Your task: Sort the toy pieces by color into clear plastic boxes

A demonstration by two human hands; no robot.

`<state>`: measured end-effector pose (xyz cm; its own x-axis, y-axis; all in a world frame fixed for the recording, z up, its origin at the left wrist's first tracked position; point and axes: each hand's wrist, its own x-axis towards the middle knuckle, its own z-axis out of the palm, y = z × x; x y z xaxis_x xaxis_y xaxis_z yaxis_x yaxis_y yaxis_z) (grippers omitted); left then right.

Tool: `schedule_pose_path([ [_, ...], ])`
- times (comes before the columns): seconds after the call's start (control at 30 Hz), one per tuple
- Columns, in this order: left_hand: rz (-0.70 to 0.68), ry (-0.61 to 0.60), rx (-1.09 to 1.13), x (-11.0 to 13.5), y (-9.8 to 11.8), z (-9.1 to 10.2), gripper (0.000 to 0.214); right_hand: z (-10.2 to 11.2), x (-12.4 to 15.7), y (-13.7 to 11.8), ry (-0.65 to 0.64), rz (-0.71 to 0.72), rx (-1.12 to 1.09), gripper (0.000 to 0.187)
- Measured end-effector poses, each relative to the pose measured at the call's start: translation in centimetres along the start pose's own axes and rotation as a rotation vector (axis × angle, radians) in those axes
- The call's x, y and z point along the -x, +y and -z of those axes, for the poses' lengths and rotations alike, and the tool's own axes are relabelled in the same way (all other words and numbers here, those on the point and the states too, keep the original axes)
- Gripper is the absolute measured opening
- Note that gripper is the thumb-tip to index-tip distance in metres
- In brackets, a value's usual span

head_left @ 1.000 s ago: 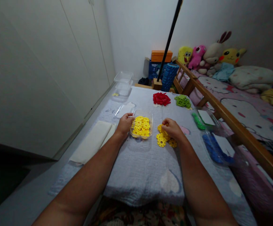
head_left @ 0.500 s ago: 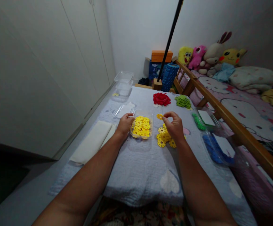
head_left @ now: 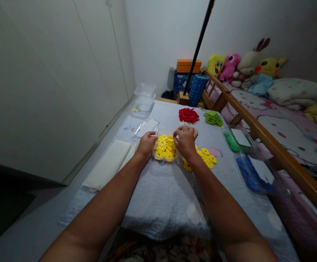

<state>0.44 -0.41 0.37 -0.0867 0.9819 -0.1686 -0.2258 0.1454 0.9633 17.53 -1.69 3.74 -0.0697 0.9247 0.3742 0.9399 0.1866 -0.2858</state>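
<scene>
A clear plastic tray (head_left: 155, 154) full of yellow flower-shaped discs (head_left: 164, 147) sits on the pale quilted cloth (head_left: 161, 189). My left hand (head_left: 146, 143) grips the tray's left edge, fingers curled round it. My right hand (head_left: 185, 140) hovers over the tray's right side with its fingers pinched together; what they hold is hidden. A loose heap of yellow discs (head_left: 206, 157) lies on the cloth just to the right of that hand.
Red discs (head_left: 188, 115) and green discs (head_left: 213, 118) lie in heaps further back. Trays with green pieces (head_left: 230, 141) and blue pieces (head_left: 249, 175) stand at the right beside a wooden bed rail (head_left: 270, 145). Empty clear containers (head_left: 144, 95) and a lid (head_left: 144, 127) are at the back left.
My right hand lifted a yellow disc from the loose heap and moved left over the tray. The left hand stayed on the tray's edge.
</scene>
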Motion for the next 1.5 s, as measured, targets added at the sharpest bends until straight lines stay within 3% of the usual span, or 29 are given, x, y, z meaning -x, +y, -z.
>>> schedule_pose_path([
  [0.3, -0.009, 0.004, 0.005, -0.2, -0.3, 0.1, 0.039, -1.2, 0.2, 0.5, -0.070, 0.021, 0.056, 0.020],
  [0.5, -0.007, 0.003, 0.009, -0.3, -0.5, 0.2, 0.040, -0.3, 0.1, 1.5, -0.073, -0.018, -0.036, 0.020],
  [0.73, -0.012, 0.010, -0.006, -0.2, -0.3, 0.1, 0.038, 1.7, 1.1, 5.0, -0.058, -0.155, -0.056, 0.022],
  [0.97, -0.020, 0.004, -0.025, -0.2, -0.4, 0.2, 0.039, 0.7, 2.7, 8.0, -0.090, -0.263, 0.080, 0.023],
  [1.5, -0.024, 0.006, -0.013, -0.1, -0.2, 0.1, 0.038, 0.7, 3.4, 7.2, -0.316, -0.157, 0.169, 0.019],
])
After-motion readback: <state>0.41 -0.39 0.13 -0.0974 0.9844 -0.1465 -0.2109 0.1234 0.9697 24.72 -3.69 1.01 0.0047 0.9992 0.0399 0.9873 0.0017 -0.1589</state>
